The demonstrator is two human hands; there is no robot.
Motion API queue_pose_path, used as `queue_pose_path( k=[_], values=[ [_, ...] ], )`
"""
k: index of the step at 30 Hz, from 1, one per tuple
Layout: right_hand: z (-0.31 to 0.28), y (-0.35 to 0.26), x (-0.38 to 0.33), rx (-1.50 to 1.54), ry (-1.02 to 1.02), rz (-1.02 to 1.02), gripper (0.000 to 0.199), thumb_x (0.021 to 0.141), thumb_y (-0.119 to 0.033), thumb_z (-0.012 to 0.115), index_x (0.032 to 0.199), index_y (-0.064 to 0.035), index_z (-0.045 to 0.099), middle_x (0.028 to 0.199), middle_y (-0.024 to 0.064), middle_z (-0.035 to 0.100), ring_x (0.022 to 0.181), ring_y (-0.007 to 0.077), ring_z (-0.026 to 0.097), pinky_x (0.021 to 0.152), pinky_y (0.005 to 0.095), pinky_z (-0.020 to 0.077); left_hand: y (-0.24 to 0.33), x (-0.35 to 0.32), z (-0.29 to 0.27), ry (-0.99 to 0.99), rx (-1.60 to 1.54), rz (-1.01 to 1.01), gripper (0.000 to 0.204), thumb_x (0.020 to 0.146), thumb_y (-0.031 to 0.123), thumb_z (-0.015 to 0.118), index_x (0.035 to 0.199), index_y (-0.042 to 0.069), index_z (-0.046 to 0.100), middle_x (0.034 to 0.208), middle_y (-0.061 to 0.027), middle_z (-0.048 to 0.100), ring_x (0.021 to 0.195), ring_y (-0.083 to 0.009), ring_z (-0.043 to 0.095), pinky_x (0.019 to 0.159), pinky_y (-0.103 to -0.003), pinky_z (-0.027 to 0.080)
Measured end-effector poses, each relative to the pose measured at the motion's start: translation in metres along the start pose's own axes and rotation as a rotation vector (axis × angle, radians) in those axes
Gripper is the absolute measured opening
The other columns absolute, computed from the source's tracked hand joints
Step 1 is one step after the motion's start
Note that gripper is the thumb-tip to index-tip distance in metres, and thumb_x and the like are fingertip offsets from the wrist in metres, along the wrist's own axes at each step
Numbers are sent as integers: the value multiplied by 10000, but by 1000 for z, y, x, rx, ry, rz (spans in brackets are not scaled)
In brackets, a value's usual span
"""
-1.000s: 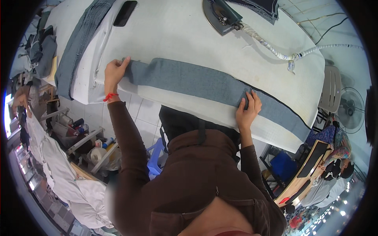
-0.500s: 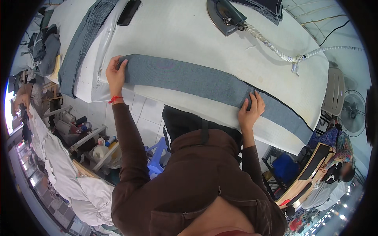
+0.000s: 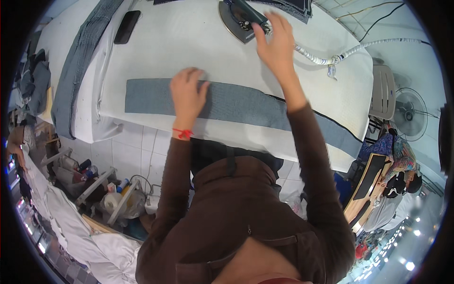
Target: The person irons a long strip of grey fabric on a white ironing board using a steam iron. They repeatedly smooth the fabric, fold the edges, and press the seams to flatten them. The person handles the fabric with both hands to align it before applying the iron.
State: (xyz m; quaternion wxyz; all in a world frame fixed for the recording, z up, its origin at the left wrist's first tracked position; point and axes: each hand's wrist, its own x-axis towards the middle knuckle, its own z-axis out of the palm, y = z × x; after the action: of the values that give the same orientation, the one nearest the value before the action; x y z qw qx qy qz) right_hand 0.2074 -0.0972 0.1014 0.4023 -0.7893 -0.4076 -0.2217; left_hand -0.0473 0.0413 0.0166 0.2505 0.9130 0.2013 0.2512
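A long grey-blue strip of fabric point(image 3: 236, 104) lies flat along the near side of the white padded table point(image 3: 175, 52). A dark edge runs along its right part. My left hand point(image 3: 188, 92) is over the strip left of its middle, slightly blurred, fingers bent and apart, gripping nothing. At the far side of the table stands an iron point(image 3: 236, 21) with a dark green body, its cord wrapped in white. Beside the iron's back end, my right hand point(image 3: 277, 45) reaches with thumb and fingers spread; it holds nothing.
A black phone point(image 3: 127, 27) rests at the far left, near a long grey fabric piece point(image 3: 82, 66) hanging over the table's left edge. Folded dark cloth point(image 3: 295, 8) sits at the back. To the right are a beige chair point(image 3: 382, 90), a standing fan point(image 3: 409, 113) and another person point(image 3: 402, 158).
My right hand has left the strip and moved far forward to the iron. My left hand has let go of the strip's left end and shifted right along it.
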Motion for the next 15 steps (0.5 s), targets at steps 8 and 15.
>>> queue_pose_path(
  k=[8,15],
  values=[
    [104,34,97,-263,-630,568,677,1048,-669,679,1308,-60,824,1271,218,828,1166,405,804,978,554,619,43,16,29,-288,-62,119,237,910,158,885,1110,134,760,1099,-35,725,1092,-317,637,975,-482,490],
    [61,33,64,-367,-879,451,824,1021,-791,588,1276,-46,832,1235,233,836,1177,413,804,1012,527,610,21,33,26,-480,-100,203,183,914,167,878,1001,134,720,981,-15,717,1069,-288,646,941,-465,481]
  ],
)
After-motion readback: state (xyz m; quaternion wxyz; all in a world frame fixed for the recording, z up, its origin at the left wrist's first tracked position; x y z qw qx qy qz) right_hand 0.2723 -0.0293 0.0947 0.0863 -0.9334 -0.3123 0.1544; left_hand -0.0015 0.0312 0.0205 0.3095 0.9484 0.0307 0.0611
